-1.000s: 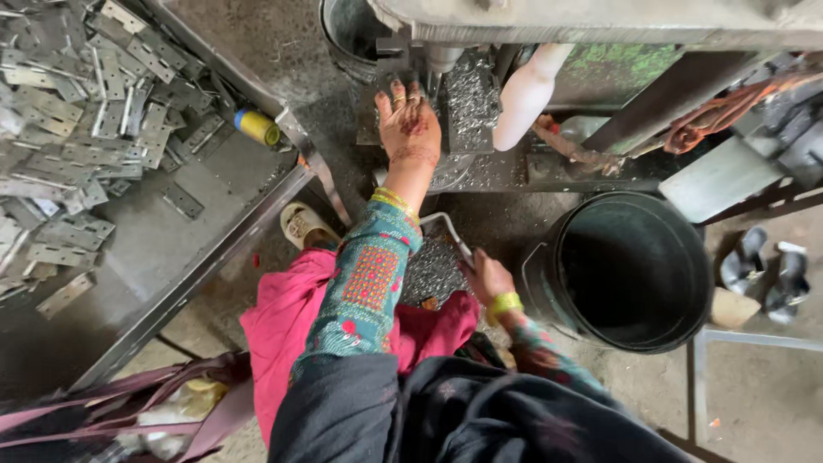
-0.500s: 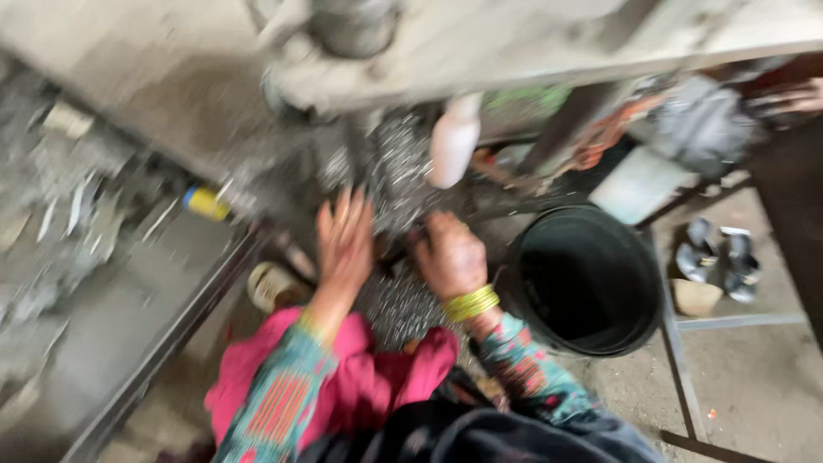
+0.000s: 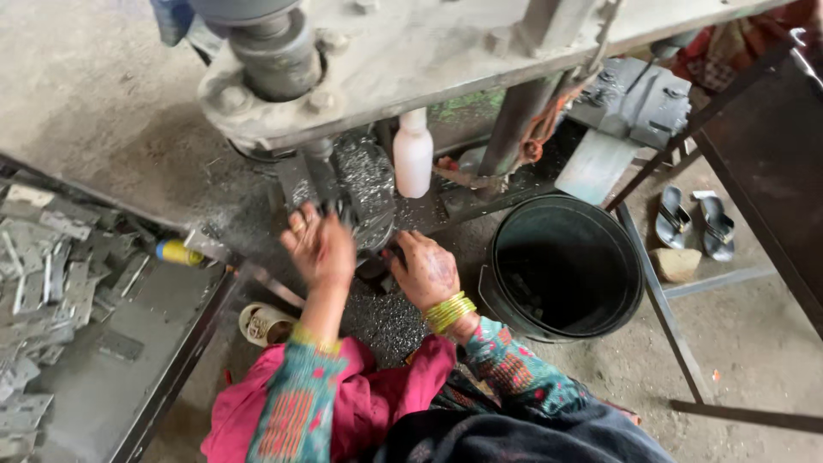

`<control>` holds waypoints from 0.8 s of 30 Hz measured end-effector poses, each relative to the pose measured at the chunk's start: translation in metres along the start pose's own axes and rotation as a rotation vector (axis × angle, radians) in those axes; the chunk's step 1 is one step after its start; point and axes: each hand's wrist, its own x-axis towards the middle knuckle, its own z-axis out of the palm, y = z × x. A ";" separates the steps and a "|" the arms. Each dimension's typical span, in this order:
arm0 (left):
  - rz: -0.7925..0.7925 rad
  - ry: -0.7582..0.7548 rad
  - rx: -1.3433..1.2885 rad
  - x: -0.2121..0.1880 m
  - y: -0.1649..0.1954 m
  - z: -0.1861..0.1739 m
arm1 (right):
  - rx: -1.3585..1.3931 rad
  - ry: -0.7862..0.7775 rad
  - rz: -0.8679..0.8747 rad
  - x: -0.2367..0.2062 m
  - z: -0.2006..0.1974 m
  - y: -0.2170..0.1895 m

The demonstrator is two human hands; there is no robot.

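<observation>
**Both hands at the bed of a metal press**

The person leans over a grimy press, both hands at the dark block under its ram (image 3: 274, 51). The left hand (image 3: 319, 244) is raised with its palm half turned up, fingers loosely curled at the front edge of the press block (image 3: 364, 184); whether it has hold of anything cannot be told, since the fingertips blend into the dark metal. The right hand (image 3: 426, 270), with yellow bangles (image 3: 450, 313) on the wrist, lies knuckles-up just below the block, fingers bent down onto the surface; what lies beneath them is hidden.

Glittering metal shavings (image 3: 386, 321) cover the block and spill onto the ledge between the hands and the person's pink lap. A white plastic bottle (image 3: 413, 154) stands upright just behind the block. To the right a black bucket (image 3: 561, 266) sits on the floor, close to the right forearm. On the left, a low bench (image 3: 129, 343) carries a heap of flat grey metal pieces (image 3: 43, 283), with a small yellow tube (image 3: 178, 252) near its far edge. A pair of sandals (image 3: 694, 223) lies beyond the bucket.
</observation>
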 end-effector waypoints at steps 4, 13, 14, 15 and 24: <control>0.095 0.029 0.084 -0.015 -0.017 0.013 | -0.019 0.007 0.007 0.003 0.004 0.000; -0.027 -0.177 0.153 0.001 -0.006 0.024 | -0.112 -0.145 -0.017 -0.015 0.012 0.014; 0.001 -0.133 0.128 -0.001 -0.009 0.029 | -0.111 -0.180 -0.024 -0.017 0.016 0.017; 0.026 -0.092 0.103 0.000 -0.014 0.035 | -0.135 -0.202 -0.052 -0.017 0.020 0.021; -0.029 0.047 0.054 0.026 -0.012 0.062 | -0.440 -0.347 -0.471 -0.014 0.050 0.062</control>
